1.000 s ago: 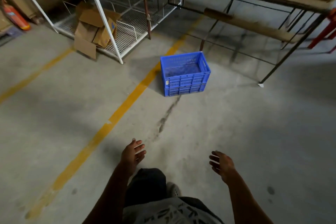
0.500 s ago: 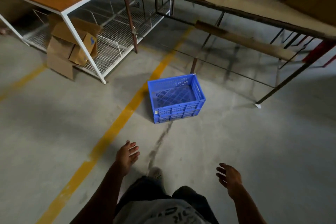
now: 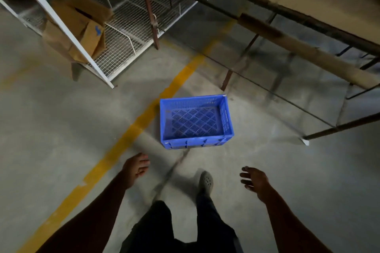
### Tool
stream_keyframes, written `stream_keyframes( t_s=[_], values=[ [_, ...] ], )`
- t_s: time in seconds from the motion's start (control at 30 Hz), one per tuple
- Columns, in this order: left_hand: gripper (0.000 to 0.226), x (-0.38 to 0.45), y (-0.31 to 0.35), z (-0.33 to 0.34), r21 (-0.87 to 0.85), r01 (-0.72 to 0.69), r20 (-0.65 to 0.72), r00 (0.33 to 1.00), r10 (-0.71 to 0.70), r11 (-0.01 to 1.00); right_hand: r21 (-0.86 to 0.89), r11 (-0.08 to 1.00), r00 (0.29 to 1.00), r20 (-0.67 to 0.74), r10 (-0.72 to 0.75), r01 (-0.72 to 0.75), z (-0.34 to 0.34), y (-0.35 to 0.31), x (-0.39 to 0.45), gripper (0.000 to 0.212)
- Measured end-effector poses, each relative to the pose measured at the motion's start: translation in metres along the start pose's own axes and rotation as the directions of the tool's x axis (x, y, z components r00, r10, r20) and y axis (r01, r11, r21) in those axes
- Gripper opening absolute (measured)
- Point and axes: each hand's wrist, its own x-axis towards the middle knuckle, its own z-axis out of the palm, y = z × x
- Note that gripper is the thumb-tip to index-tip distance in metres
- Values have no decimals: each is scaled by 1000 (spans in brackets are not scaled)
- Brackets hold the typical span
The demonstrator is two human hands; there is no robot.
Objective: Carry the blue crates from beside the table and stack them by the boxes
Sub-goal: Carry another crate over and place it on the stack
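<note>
You are at the pick-up end of a carry, with nothing lifted: one blue crate [image 3: 196, 122] sits empty on the concrete floor [image 3: 61, 129], beside the yellow line [image 3: 131, 129] and just off the long surface [image 3: 329, 0]. Your left hand [image 3: 135, 167] and right hand [image 3: 255, 178] hang short of it, each grip loose and holding nothing. Lifting, carrying and stacking are all left, and the stacking spot is out of view.

Cardboard box [image 3: 82, 26] on wire shelf [image 3: 131, 18]; yellow floor line [image 3: 123, 144].
</note>
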Motion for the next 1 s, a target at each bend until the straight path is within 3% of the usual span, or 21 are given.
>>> stream_keyframes(
  t_s=[0.17, 0.3, 0.47, 0.7, 0.83, 0.9, 1.0],
  values=[
    [41, 48, 29, 40, 138, 63, -35, 998, -58, 988, -179, 983, 998, 48, 51, -42, -8, -76, 65, 15],
    [26, 89, 64, 74, 138, 21, -67, 998, -12, 990, -280, 960, 998, 50, 38, -23, 3, -124, 127, 11],
    [13, 188, 91, 93, 183, -3, -86, 996, 19, 983, -311, 949, 998, 51, -33, 48, 28, -150, 226, 11],
    [25, 332, 91, 99, 245, -156, -128, 973, 191, 957, -412, 897, 988, 75, -138, 156, 70, -161, 358, 7],
    [24, 405, 78, 94, 539, -181, -232, 907, 352, 823, -433, 875, 965, -47, -259, 214, 106, -177, 430, 36],
    [32, 432, 77, 94, 524, -168, -319, 870, 375, 835, -412, 880, 955, -70, -288, 235, 119, -182, 462, 47],
    [32, 469, 76, 92, 487, -159, -394, 838, 378, 859, -426, 873, 951, -86, -298, 236, 135, -191, 497, 46]
  ],
)
